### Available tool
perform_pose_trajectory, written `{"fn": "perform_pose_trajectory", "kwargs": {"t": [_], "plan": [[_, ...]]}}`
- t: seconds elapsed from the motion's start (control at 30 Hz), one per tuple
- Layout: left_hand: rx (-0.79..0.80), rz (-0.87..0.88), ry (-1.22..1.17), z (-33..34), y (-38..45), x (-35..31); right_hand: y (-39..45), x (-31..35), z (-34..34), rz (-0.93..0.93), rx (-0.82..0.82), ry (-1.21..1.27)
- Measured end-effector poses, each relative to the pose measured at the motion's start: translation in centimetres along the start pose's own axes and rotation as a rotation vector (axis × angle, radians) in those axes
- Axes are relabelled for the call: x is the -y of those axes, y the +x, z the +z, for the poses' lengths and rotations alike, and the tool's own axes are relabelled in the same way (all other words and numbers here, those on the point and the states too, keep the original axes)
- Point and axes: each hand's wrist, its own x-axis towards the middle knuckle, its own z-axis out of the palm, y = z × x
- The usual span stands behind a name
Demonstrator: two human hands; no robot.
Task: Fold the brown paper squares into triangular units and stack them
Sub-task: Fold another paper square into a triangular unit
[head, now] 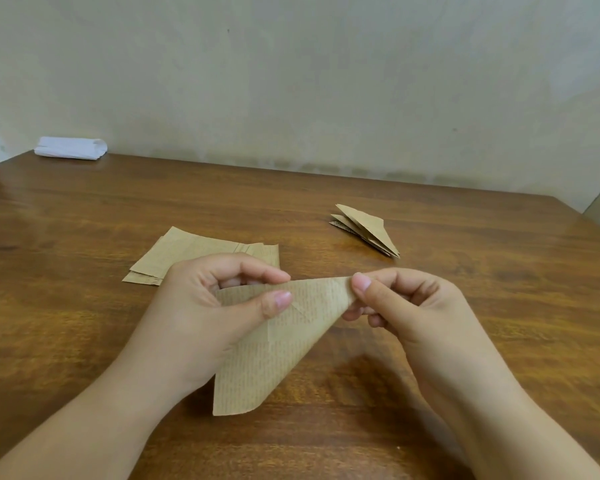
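Both hands, left hand and right hand, pinch the brown paper between them.

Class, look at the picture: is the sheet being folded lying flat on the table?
No: the brown paper sheet is held up off the wooden table, pinched by the left hand and the right hand.

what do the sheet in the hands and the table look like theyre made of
Sheet: thin brown kraft-type paper, matte, faintly ribbed or printed in fine lines, and it curls and creases easily. Table: wood or wood veneer, with visible grain and a soft glossy sheen, probably varnished.
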Motion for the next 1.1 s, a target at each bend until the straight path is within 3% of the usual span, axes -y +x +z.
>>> {"fn": "perform_pose_trajectory", "kwargs": {"t": [0.43,0.9,0.97,1.03,1.1], "plan": [[-0.031,-0.02,-0.007,0.0,0.0,-0.1,0.1,-0.4,-0.1,0.012,0.011,-0.05],[-0.008,-0.005,0.02,0.2,-0.1,0.4,-0.6,-0.4,1.0,0.033,0.18,0.017],[-0.079,0.068,0.146,0.4,-0.3,0.8,-0.5,-0.9,1.1,-0.035,0.086,-0.113],[-0.154,0.282,0.407,0.7,-0.6,0.8,-0.4,-1.3,1.2,-0.159,-0.084,-0.286],[-0.104,0.505,0.59,1.6,-1.1,1.0,-0.4,-1.5,1.6,-0.282,-0.196,-0.355]]}}
